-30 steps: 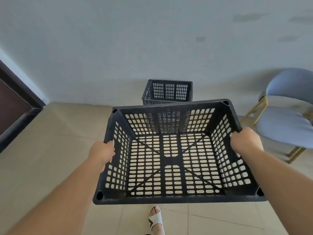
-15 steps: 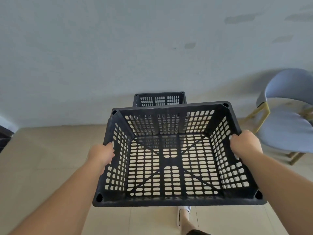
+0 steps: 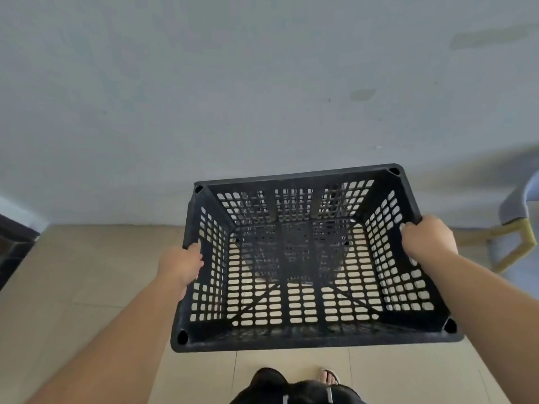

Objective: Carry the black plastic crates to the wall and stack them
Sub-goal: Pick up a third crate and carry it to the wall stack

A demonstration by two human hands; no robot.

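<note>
1. Far left, a dark door frame [image 3: 14, 243] sits at the edge of the view, and the tiled floor [image 3: 87, 272] runs up to the pale wall [image 3: 262, 83].
2. The left hand [image 3: 180, 266] is clamped on the crate's left side, fingers curled tight around the top edge about halfway along.
3. In the middle, the black crate [image 3: 306, 342] is up in the air between the two hands, open side up and empty, with its far rim close to the wall.
4. A darker mass shows through the slotted bottom towards the far side. It could be another crate underneath, but I cannot tell for sure.
5. On handling, it looks like stiff moulded plastic full of holes, so it should be light and rigid but bulky. The thick rim at mid-side is the natural hold, one hand on each side, to keep it level. Fingers wrapped under that rim could get nipped when it is set down.
6. The right hand [image 3: 427, 240] is wrapped firmly over the right side's top edge, opposite the left hand.
7. Far right, a blurred chair [image 3: 516, 228] stands near the wall, apart from the crate.
8. At the bottom, a sandalled foot [image 3: 329, 376] is planted just behind the crate.
</note>
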